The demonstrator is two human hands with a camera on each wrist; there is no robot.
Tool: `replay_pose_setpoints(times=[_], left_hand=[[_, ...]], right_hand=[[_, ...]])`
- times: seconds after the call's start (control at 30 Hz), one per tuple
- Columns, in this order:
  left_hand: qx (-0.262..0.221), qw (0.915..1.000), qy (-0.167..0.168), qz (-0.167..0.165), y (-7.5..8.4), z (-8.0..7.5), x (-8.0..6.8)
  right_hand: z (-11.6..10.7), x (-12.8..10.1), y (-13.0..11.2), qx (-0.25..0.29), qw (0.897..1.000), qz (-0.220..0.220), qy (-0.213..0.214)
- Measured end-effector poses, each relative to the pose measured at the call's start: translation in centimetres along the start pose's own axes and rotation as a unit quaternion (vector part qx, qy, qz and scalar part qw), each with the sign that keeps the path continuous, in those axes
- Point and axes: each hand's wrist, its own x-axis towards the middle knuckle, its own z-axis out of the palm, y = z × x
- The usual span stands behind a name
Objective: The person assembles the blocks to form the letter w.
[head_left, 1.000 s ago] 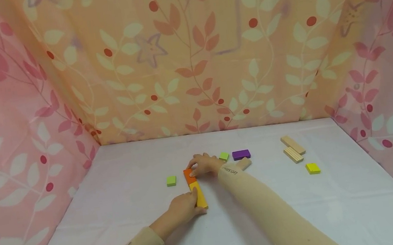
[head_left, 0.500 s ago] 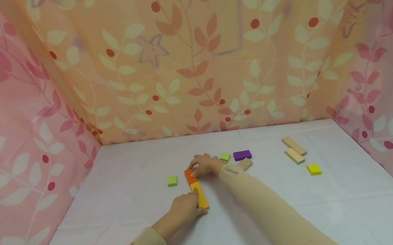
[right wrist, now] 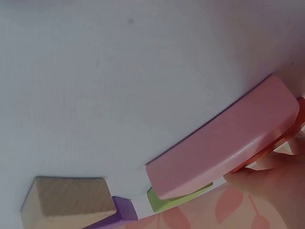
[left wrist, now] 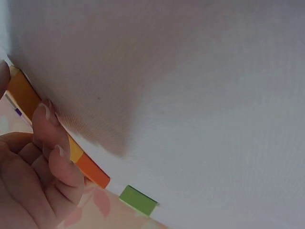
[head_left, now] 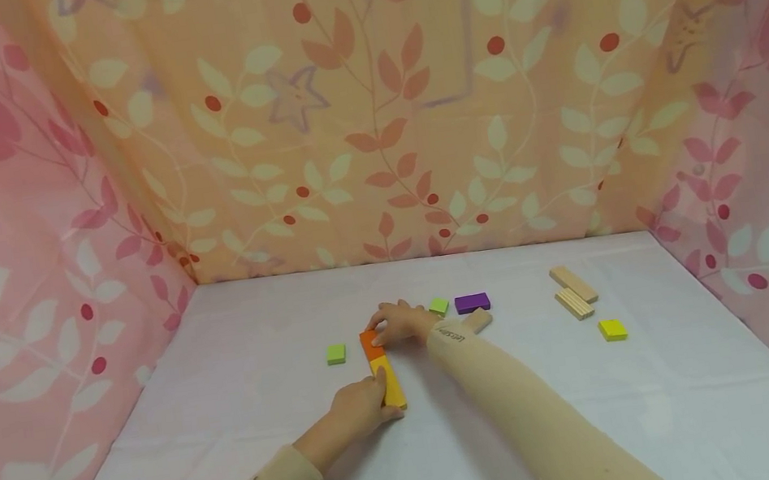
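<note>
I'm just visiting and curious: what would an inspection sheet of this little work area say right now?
Surface: white cloth-covered table.
Job's things: orange block and yellow block laid end to end; pink block under the right hand.
Clutter: green squares, purple block, wooden slats, yellow square.
Hands: left hand holds the yellow block; right hand rests at the orange block.
Cables: nothing seen.
Surroundings: leaf-patterned curtains.

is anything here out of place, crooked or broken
Nothing stands out. The orange block and yellow block lie end to end, one hand on each; the other blocks lie flat and scattered on the white table, none visibly damaged.
</note>
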Motion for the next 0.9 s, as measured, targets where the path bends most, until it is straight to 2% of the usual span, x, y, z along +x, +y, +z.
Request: replay_pose_setpoints(times=[0.27,0.37,0.5,0.63,0.9], left_hand=[[0.034,0.9994,0.006,-0.002,0.1,0.1,-0.1],[0.027,0.9996,0.009,0.003,0.1,0.0,-0.4],[0.024,0.9994,0.016,0.02,-0.1,0.1,-0.9],[0.044,0.9979,0.025,0.04,-0.4,0.3,-1.3],[0.006,0.9988,-0.005,0.049,-0.7,0.3,-1.8]], right_hand=[[0.3,0.4,0.1,0.003,1.0,0.003,-0.004],[0.4,0.5,0.1,0.001,1.0,0.002,-0.004],[0.4,0.5,0.0,0.0,1.0,0.003,-0.004],[0.3,0.2,-0.1,-0.008,1.0,0.001,-0.003],[-0.1,0.0,-0.5,-0.043,0.999,-0.01,-0.011]])
